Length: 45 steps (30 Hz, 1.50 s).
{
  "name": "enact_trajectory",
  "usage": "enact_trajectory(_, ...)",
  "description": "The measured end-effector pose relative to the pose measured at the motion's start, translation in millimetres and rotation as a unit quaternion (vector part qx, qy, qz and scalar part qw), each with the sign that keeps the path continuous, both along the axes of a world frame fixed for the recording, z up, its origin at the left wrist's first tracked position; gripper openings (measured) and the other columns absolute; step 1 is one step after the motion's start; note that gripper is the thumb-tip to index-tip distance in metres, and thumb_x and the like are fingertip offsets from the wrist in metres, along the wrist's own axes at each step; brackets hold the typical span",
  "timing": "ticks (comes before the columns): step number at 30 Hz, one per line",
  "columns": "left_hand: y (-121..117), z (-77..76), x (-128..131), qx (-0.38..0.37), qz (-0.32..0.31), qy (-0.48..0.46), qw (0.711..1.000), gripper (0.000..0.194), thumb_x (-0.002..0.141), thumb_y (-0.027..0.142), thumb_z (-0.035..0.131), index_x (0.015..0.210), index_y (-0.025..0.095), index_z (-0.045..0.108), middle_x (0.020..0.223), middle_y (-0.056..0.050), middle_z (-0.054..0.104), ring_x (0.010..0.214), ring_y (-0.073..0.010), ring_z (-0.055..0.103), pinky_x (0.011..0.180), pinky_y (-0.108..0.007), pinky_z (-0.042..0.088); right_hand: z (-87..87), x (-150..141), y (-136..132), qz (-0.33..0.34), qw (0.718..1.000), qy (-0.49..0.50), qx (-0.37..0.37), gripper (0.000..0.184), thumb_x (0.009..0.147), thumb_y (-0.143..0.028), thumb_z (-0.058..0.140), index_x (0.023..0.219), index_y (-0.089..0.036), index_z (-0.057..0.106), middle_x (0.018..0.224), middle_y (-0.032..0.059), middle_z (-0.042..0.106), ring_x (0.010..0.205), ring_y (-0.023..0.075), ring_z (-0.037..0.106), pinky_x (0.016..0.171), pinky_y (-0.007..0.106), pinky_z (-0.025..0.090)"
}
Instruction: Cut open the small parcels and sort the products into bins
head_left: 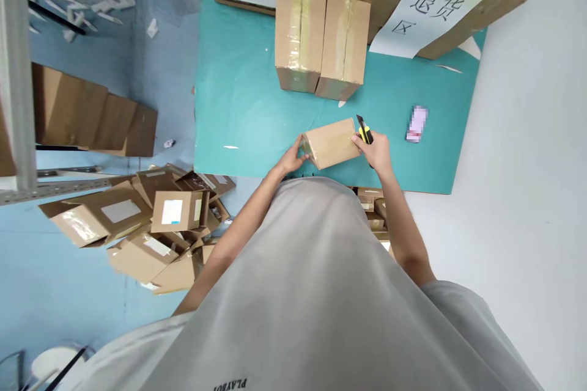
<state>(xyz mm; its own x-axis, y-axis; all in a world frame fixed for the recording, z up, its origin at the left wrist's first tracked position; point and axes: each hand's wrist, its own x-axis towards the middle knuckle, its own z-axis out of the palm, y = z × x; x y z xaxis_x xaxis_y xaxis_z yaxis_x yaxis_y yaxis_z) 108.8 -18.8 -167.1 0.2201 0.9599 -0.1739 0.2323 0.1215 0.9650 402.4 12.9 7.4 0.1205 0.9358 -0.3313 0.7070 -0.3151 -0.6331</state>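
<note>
A small taped cardboard box [334, 143] lies tilted at the front edge of the green-topped table [238, 91], close to my body. Its left end is gripped by my left hand [292, 157], with fingers and thumb spread over the taped end face. A yellow and black utility knife [365, 132] is held in my right hand [376, 149], its dark blade end pointing away from me. The right thumb and fingertips touch the box's right end. Whether the blade is extended cannot be made out clearly.
Two taped cartons [300, 30] stand side by side farther back. Behind them are large open boxes with paper signs [433, 6]. A blurred pink item [416, 124] lies on the right. Discarded boxes [177, 214] pile up on the floor at left, near a metal rack [18, 85].
</note>
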Motion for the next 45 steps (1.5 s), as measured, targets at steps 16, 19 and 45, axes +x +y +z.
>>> enact_trajectory(16,59,107.6,-6,-0.041,0.042,0.022,0.998,0.033,0.088,0.045,0.091,0.103,0.016,0.085,0.1,-0.01,0.085,0.098,-0.0275,0.079,0.099,-0.045,0.066,16.5,-20,-33,0.057,0.994,-0.093,0.005,0.038,0.115,-0.042,0.042,0.143,-0.02,0.057,0.118,0.0169,0.08,0.105,0.0326,0.076,0.09,0.041,0.057)
enact_trajectory(19,58,117.2,-5,-0.061,0.052,0.029,0.996,0.033,0.085,0.047,0.092,0.099,0.017,0.085,0.1,-0.01,0.086,0.098,-0.027,0.08,0.096,-0.041,0.066,27.3,-44,-47,0.119,0.991,-0.034,-0.043,0.035,0.112,-0.037,0.045,0.14,-0.02,0.059,0.111,0.0139,0.082,0.095,0.0321,0.077,0.087,0.04,0.057)
enact_trajectory(45,51,121.4,8,-0.065,0.118,0.058,0.989,0.014,0.082,0.029,0.086,0.091,0.019,0.086,0.092,-0.006,0.085,0.088,-0.0237,0.078,0.09,-0.037,0.063,95.9,-126,-45,0.258,0.93,-0.173,-0.197,0.038,0.12,-0.028,0.045,0.144,-0.015,0.073,0.128,0.0198,0.083,0.114,0.0315,0.078,0.097,0.037,0.054)
